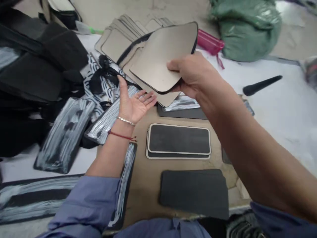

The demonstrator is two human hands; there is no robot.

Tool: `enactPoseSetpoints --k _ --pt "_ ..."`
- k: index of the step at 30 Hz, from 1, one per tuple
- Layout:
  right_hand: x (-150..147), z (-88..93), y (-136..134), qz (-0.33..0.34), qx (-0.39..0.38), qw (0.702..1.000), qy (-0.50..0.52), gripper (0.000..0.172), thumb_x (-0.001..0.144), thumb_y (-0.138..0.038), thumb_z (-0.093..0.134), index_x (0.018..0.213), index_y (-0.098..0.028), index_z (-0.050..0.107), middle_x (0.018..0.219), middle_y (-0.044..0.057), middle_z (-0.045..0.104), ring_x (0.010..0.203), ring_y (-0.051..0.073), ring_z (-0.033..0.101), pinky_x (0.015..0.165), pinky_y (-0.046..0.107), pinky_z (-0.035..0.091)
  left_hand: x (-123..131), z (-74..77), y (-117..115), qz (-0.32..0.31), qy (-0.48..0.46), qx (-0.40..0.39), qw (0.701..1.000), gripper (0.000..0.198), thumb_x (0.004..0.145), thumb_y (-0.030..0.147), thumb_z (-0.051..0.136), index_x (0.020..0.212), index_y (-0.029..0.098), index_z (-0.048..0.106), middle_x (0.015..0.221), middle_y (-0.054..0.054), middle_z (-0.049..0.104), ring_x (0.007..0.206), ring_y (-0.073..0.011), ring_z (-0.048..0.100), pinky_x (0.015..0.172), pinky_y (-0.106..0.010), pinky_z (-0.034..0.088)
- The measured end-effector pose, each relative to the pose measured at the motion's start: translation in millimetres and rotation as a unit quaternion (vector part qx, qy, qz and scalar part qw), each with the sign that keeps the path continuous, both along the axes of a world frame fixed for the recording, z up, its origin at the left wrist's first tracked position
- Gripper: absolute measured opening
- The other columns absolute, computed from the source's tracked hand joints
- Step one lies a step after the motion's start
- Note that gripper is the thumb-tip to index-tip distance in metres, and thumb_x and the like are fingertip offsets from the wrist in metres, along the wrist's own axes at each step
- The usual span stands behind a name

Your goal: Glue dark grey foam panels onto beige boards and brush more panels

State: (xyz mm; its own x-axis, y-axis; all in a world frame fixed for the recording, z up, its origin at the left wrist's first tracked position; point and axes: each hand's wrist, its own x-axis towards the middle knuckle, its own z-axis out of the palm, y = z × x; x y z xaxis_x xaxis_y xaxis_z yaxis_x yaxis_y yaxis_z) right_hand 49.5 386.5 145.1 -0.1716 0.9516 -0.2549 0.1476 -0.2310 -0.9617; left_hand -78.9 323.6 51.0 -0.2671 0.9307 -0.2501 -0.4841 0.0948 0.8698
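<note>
My right hand grips a beige panel with a dark edge, thumb on top and the other fingers underneath. The panel is held up and bent a little. My left hand is palm up with its fingers spread, just below and left of that panel, holding nothing. More beige panels lie fanned out behind. In front of my hands, two dark panels with light rims rest one on the other on a brown board. Nearer to me sits a stack of plain dark panels.
Dark panels smeared with white lie on the left and partly beneath my left arm. A heap of black fabric pieces fills the far left. Toward the back right are a magenta pouch, a green bag and a black stick-shaped tool.
</note>
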Motion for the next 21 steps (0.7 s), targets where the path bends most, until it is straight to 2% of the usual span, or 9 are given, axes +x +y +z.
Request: enactPoseSetpoints --k 2,4,6,8,11,15,18,21 --pt "28 25.4 -28 0.007 0.007 1.0 -0.005 0.018 0.069 -0.008 0.054 0.085 -0.016 0.05 0.07 -0.001 0.057 0.073 0.016 0.061 0.069 0.04 0.053 -2 10.3 1 -0.021 -0.116 0.04 0.992 0.061 0.072 0.071 0.034 0.088 0.018 0.059 0.091 -0.011 0.064 0.101 -0.0225 0.057 0.08 -0.034 0.051" --pt "60 40.6 -62 0.012 0.005 1.0 0.006 0.022 0.067 -0.012 0.058 0.088 -0.017 0.053 0.078 0.001 0.061 0.075 0.017 0.062 0.07 0.037 0.054 1 18.7 -2 -0.006 -0.167 0.077 0.983 0.047 0.078 0.061 0.038 0.092 0.022 0.059 0.097 -0.006 0.065 0.109 -0.0199 0.053 0.087 -0.032 0.048" --pt "95 45.5 -97 0.01 -0.022 1.0 0.01 0.027 0.066 -0.018 0.063 0.091 -0.018 0.055 0.084 0.003 0.063 0.076 0.019 0.062 0.07 0.035 0.054 8 23.9 -12 0.01 -0.186 0.1 0.977 0.032 0.083 0.049 0.042 0.095 0.024 0.059 0.1 -0.002 0.066 0.114 -0.0173 0.049 0.093 -0.032 0.044" --pt "129 43.2 -128 0.003 -0.056 0.998 0.001 0.033 0.064 -0.026 0.067 0.094 -0.017 0.056 0.086 0.004 0.064 0.077 0.019 0.062 0.069 0.034 0.054 18 26.6 -30 0.022 -0.195 0.108 0.975 0.029 0.083 0.043 0.045 0.098 0.023 0.059 0.103 -0.002 0.066 0.117 -0.0182 0.047 0.096 -0.034 0.042" --pt "172 32.4 -169 0.008 -0.128 0.992 -0.01 0.038 0.064 -0.037 0.069 0.093 -0.015 0.059 0.085 0.005 0.066 0.076 0.019 0.062 0.067 0.034 0.053 32 28.1 -67 0.039 -0.188 0.052 0.98 0.03 0.08 0.04 0.051 0.1 0.019 0.06 0.104 -0.004 0.066 0.115 -0.0213 0.048 0.096 -0.037 0.043" --pt "222 8.8 -218 0.027 -0.218 0.975 -0.016 0.045 0.062 -0.043 0.07 0.095 -0.014 0.06 0.089 0.008 0.066 0.075 0.019 0.062 0.067 0.032 0.051 48 24.7 -138 0.03 -0.161 -0.102 0.981 0.029 0.076 0.028 0.057 0.103 0.019 0.059 0.1 -0.005 0.067 0.105 -0.0234 0.056 0.089 -0.037 0.049" --pt "257 -18.1 -255 0.051 -0.274 0.96 0.013 0.059 0.06 -0.045 0.071 0.108 -0.013 0.055 0.095 0.01 0.065 0.078 0.02 0.061 0.069 0.032 0.05 64 15.2 -198 -0.022 -0.107 -0.26 0.959 0.035 0.07 0.017 0.063 0.104 0.019 0.058 0.092 -0.005 0.069 0.091 -0.0234 0.063 0.081 -0.036 0.053" --pt "289 -52.3 -282 0.067 -0.337 0.937 0.054 0.066 0.058 -0.044 0.072 0.112 -0.012 0.051 0.095 0.011 0.065 0.08 0.02 0.062 0.071 0.031 0.049 87 0.6 -250 -0.096 -0.096 -0.329 0.934 0.034 0.068 0.021 0.067 0.101 0.016 0.059 0.092 -0.007 0.069 0.084 -0.0233 0.065 0.073 -0.032 0.055"
